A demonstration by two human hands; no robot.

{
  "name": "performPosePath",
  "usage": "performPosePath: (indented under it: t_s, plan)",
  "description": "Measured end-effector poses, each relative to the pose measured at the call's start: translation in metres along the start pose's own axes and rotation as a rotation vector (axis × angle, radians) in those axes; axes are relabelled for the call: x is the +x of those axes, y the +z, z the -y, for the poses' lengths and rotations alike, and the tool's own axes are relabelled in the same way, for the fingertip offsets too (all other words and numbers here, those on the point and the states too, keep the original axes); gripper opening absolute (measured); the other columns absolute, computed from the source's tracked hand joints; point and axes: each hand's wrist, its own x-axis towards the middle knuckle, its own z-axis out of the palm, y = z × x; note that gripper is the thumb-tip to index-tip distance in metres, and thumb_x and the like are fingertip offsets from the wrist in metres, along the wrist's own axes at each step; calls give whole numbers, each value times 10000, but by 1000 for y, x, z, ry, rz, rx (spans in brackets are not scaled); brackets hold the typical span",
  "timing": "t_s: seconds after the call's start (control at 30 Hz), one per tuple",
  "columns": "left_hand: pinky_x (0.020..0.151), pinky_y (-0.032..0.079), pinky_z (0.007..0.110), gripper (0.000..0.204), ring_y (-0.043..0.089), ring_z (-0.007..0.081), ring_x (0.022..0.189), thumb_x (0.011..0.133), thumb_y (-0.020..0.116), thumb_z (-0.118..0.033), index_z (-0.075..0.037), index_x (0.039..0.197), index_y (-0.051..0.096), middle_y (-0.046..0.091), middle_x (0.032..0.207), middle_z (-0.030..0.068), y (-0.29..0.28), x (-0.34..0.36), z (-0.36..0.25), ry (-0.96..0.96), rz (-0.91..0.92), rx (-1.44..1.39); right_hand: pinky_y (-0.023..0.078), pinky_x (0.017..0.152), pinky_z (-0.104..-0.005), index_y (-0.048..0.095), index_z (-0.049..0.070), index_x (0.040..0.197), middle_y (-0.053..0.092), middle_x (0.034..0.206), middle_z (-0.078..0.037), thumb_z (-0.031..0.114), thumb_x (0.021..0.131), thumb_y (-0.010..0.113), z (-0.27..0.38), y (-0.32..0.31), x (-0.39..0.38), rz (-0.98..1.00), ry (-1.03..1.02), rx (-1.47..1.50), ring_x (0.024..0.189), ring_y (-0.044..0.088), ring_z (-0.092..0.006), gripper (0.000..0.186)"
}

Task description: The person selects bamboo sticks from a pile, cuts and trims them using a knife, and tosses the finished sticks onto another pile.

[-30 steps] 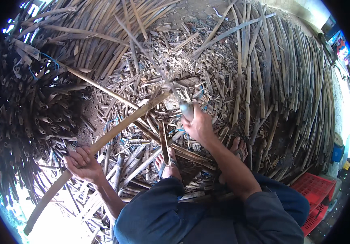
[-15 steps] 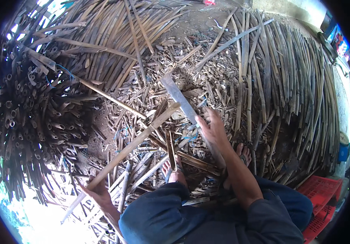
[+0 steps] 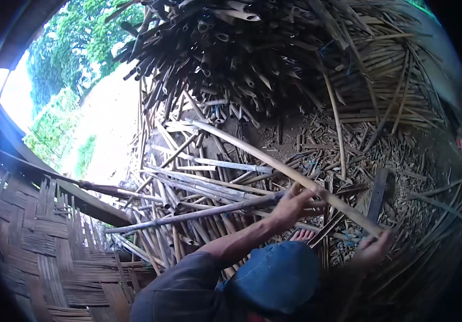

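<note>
We've got a huge heap of bamboo poles (image 3: 274,59) piled at the far side, with split offcuts littering the dirt ground (image 3: 418,161) around us. A long pale bamboo strip (image 3: 274,161) slants from the pile's foot down toward us. Our left hand (image 3: 294,205) is wrapped round its middle, and our right hand (image 3: 373,248) grips its near end beside a dark machete blade (image 3: 378,194).

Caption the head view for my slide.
Both hands, left hand and right hand, grip a long pale split bamboo strip above scattered bamboo offcuts.
</note>
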Motion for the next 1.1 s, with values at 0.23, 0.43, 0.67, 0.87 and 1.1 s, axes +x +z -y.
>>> performPosePath:
  t_s: [0.23,0.43,0.67,0.87,1.1]
  plan:
    - [711,610,406,251,693,251,870,942,642,-158,-45,1114,498,629,976,134,-10,18,-14,77,-81,-32,480,648,-253,379,54,1428,543,1111,-106,343,1048,417,73,44,-26,471,800,1194,767,587,-132,479]
    - [776,453,355,181,556,238,881,954,563,-166,-34,1077,582,593,960,75,-162,78,-124,258,-57,292,476,534,-289,616,30,1055,626,782,-77,163,970,566,-46,6,-7,419,838,935,617,613,-149,165]
    - [1063,394,384,426,455,290,1282,947,595,-162,-28,1332,475,487,1385,127,-299,114,-198,522,19,173,454,544,-308,665,-5,904,621,675,-56,220,896,653,-202,-106,-37,-224,903,251,559,582,-137,225]
    - [1168,308,428,645,322,358,1410,953,628,-279,-71,1488,333,297,1542,212,-308,94,-102,295,-253,77,466,586,-364,684,-11,877,650,738,-83,232,858,671,-279,-135,-56,-233,1123,28,627,605,-165,244]
    - [840,539,384,333,640,240,958,961,615,-275,-55,1205,557,626,1051,69,-200,26,-68,309,-245,248,484,474,-379,631,-28,909,611,647,-74,308,884,672,-402,-55,26,-255,891,88,516,593,-186,339]
